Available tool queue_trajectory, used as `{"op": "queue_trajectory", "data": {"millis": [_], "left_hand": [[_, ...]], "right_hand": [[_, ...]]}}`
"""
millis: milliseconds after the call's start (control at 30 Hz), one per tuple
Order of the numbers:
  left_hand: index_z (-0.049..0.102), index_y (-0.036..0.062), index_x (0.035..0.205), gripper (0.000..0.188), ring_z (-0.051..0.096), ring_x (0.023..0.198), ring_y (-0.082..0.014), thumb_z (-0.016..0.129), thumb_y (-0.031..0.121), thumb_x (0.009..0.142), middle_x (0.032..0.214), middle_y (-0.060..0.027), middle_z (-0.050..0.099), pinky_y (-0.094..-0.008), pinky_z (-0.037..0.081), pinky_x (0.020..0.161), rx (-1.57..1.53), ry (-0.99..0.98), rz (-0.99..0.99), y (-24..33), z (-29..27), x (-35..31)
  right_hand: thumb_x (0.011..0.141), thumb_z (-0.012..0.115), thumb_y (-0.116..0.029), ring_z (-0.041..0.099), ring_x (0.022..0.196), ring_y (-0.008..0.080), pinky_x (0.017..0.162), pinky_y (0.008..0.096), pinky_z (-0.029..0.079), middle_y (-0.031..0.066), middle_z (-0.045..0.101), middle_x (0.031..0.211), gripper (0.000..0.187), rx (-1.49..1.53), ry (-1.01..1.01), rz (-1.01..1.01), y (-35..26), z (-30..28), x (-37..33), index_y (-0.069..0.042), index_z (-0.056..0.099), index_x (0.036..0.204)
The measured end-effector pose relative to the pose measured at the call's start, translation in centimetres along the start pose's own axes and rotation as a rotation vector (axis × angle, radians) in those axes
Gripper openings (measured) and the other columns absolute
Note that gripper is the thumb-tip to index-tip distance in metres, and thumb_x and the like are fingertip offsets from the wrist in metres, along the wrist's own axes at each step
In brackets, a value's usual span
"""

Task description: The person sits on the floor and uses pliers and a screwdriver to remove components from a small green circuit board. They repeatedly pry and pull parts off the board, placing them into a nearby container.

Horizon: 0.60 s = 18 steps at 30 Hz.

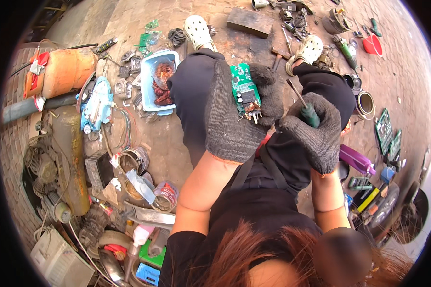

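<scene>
Both my hands wear dark grey knit gloves. My left hand is closed round a green circuit board, with its component side facing up. A black block-like part and some copper-coloured pieces sit at the board's near end, where metal prongs stick out. To the right, my right hand grips a screwdriver by its green handle. The screwdriver's metal shaft points up and to the left, apart from the board.
On the left stand a light blue basin with copper-coloured scrap, an orange gas cylinder and open cans. Ahead lie a metal block and a hammer. Rightward are an angle grinder, a red bucket and green boards.
</scene>
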State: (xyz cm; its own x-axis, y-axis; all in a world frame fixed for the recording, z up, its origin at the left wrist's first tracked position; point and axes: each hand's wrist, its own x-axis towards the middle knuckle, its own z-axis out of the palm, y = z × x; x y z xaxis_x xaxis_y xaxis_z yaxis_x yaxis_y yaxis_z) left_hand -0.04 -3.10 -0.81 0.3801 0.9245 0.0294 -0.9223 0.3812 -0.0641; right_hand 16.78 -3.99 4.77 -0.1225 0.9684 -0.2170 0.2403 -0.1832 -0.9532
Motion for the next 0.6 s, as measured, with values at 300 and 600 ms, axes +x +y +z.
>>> {"op": "queue_trajectory", "data": {"millis": [300, 600], "left_hand": [[0.064, 0.0014, 0.106, 0.056, 0.068, 0.081, -0.0294, 0.047, 0.054, 0.095, 0.094, -0.0137, 0.07, -0.0455, 0.058, 0.075, -0.131, 0.269, -0.029, -0.3, 2.3, -0.2], [0.061, 0.0048, 0.116, 0.056, 0.059, 0.11, -0.0331, 0.036, 0.052, 0.098, 0.115, -0.0175, 0.063, -0.0453, 0.05, 0.094, -0.177, -0.008, -0.087, -0.2, 1.6, -0.5]], "right_hand": [[0.074, 0.072, -0.009, 0.061, 0.073, 0.0169, 0.07, 0.0295, 0.048, 0.0077, 0.065, 0.078, 0.016, -0.053, 0.052, -0.148, -0.4, -0.5, -1.1, -0.001, 0.067, 0.087], [0.075, 0.068, -0.004, 0.062, 0.078, 0.0196, 0.075, 0.031, 0.048, 0.0098, 0.066, 0.087, 0.02, -0.119, 0.086, -0.392, 0.4, -0.4, -0.8, 0.0, 0.068, 0.094]]}}
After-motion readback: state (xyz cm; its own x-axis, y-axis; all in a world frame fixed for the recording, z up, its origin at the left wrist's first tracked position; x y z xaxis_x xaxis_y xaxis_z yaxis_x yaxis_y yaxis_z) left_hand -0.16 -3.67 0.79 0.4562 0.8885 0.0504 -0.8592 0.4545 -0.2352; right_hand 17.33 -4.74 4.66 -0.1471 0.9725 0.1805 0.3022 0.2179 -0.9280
